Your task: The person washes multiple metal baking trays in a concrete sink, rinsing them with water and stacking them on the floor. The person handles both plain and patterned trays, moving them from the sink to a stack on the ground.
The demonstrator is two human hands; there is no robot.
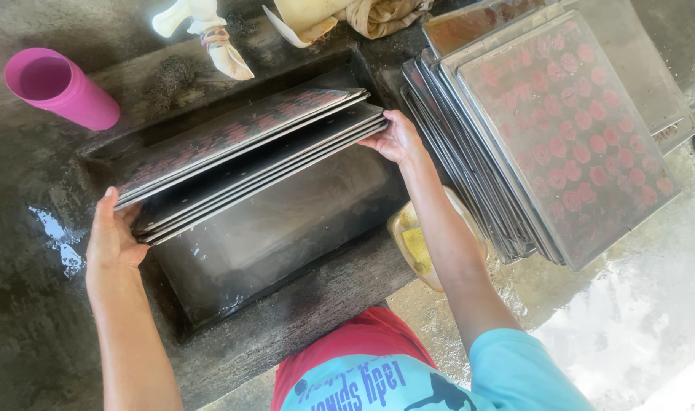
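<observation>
A stack of several flat metal baking trays (248, 148), stained with rows of reddish round marks, is held tilted above a dark water-filled trough (286, 228). My left hand (113, 236) grips the stack's near left corner. My right hand (395, 137) holds its right edge, fingers curled under the trays. The lower trays in the stack are mostly hidden by the top one.
A second pile of similar stained trays (561, 129) leans at the right on wet concrete. A pink plastic cup (58, 85) lies at the upper left. A white tied bag (210, 34), crumpled cloth (378, 15) and a yellowish container (412, 243) sit nearby.
</observation>
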